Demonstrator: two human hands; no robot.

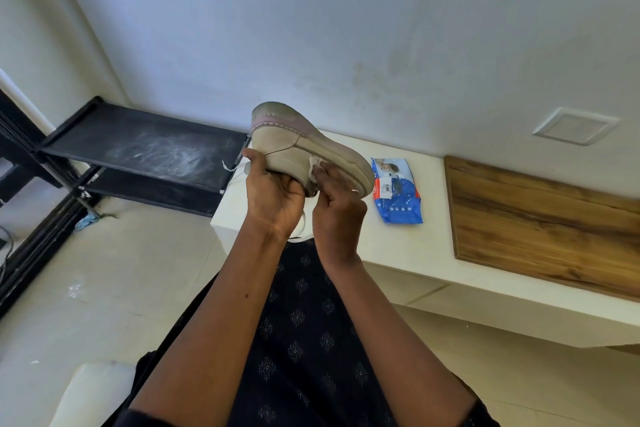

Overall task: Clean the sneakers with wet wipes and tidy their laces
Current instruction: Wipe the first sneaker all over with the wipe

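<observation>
Left hand grips sneaker from below | right hand pinches wipe against its side (long axis upper-left to lower-right).

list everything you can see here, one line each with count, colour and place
beige thick-soled sneaker: one, beige with a pinkish band, held up in front of the wall
thin white shoelace: one, white, hanging loose from the sneaker
small white wet wipe: one, white, against the sneaker's side
blue plastic wipes pack: one, blue, lying on the ledge
long white ledge: one, white, along the wall
black dusty shoe rack: one, black, left of the ledge
brown wood-grain panel: one, brown, on the ledge at right
white square wall plate: one, white, on the wall at right
dark patterned garment: one, dark, below the arms
left hand: one, grips the sneaker from below
right hand: one, holds the wipe to the sneaker
</observation>
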